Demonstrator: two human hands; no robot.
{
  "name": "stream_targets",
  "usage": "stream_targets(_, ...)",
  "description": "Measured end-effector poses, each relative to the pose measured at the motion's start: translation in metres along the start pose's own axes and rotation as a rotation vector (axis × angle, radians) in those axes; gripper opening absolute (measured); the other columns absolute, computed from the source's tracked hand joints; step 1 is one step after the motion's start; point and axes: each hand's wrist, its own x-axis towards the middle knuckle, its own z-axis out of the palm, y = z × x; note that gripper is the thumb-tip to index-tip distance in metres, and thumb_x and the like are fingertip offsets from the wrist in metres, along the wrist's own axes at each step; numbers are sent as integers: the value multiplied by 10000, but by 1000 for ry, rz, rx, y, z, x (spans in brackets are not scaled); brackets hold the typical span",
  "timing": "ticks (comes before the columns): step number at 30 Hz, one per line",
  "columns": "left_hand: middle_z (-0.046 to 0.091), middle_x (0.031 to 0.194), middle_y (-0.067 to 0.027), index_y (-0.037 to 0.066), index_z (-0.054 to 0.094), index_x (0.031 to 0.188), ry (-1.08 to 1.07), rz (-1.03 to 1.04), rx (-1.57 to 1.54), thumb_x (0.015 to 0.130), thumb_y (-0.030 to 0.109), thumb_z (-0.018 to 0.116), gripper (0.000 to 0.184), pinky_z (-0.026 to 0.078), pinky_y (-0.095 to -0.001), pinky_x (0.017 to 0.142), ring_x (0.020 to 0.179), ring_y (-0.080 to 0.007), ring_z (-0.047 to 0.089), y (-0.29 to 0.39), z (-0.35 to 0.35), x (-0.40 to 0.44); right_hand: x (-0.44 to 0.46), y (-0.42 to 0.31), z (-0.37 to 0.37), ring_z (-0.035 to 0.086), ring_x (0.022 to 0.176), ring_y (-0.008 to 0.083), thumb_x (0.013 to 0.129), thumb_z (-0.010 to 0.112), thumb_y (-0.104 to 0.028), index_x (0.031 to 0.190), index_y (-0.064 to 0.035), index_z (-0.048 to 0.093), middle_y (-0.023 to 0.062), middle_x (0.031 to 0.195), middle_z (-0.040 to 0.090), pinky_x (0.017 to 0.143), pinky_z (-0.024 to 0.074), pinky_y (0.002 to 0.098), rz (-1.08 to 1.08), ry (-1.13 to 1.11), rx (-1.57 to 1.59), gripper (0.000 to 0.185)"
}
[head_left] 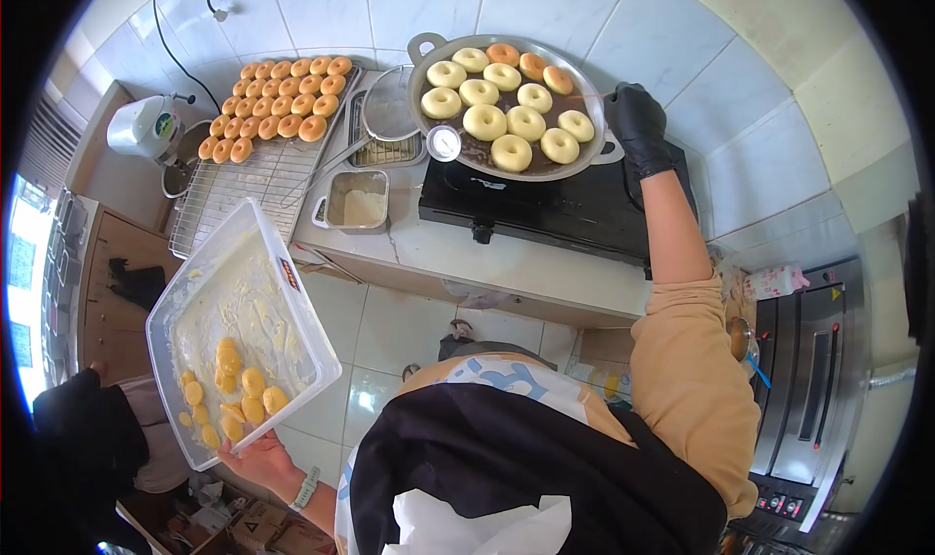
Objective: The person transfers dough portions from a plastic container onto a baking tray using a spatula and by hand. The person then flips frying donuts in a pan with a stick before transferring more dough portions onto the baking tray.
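My left hand point(261, 458), bare with a watch on the wrist, grips the near edge of a translucent plastic tub point(314, 372). The tub is tilted; floury smears and several small yellow dough pieces point(251, 382) lie in it. My right hand point(638, 127), in a black glove, is closed at the right rim of a wide pan point(596, 166) of dark oil. A thin stick point(587, 95) reaches from it over the oil. Several pale doughnuts point(484, 122) float there, and a few browned doughnuts point(532, 65) are near the far rim. A round dial thermometer point(444, 143) sits at the left rim.
The pan stands on a black gas stove point(545, 209). Left of it are a strainer point(390, 107), a metal container point(357, 202) and a wire rack point(219, 200) with rows of browned doughnuts point(278, 97). A mixer point(146, 127) stands far left, an oven point(808, 380) at right. Another person point(93, 428) is at lower left.
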Motion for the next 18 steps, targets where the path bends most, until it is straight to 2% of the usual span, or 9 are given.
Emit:
stream_targets(4,383,1312,-174,11,260,1319,-13,-46,-13,768,283,511,664,488,-409,855,1140,-301,468,2,-3,2,-8,8,32,613,771,345,778,524,-251,807,-47,652,181,821,628,695,487,422,11,-131,197,243)
stream_targets(6,388,1305,-176,-1,264,1311,0,-44,-9,767,285,510,663,491,-408,850,1134,-300,472,2,-2,3,-10,11,37,608,786,352,778,518,-249,831,-52,653,189,820,625,708,481,419,66,-162,328,244)
stream_targets(7,392,1300,-177,-8,267,1307,12,-30,2,766,287,509,662,493,-406,846,1130,-298,476,0,0,2,-11,14,36,605,795,355,789,492,-259,864,-53,649,197,818,621,716,475,419,58,-109,400,269)
stream_targets(10,403,1282,-181,-23,277,1294,52,-29,3,764,291,509,658,499,-402,832,1113,-294,487,-2,3,1,-9,11,15,604,802,350,796,479,-269,883,-51,641,184,826,627,712,474,421,81,-1,416,285)
stream_targets(14,421,1261,-181,-33,295,1277,84,-14,18,764,291,504,642,504,-402,818,1091,-289,501,-5,7,2,17,0,15,603,803,340,801,485,-250,872,-58,630,164,865,622,707,482,411,27,123,279,251)
stream_targets(18,433,1251,-179,-30,310,1269,72,-17,28,767,286,494,622,503,-405,821,1084,-290,508,-4,13,-2,35,-17,35,609,792,321,803,499,-243,836,-51,617,163,859,616,705,489,398,-67,75,171,228)
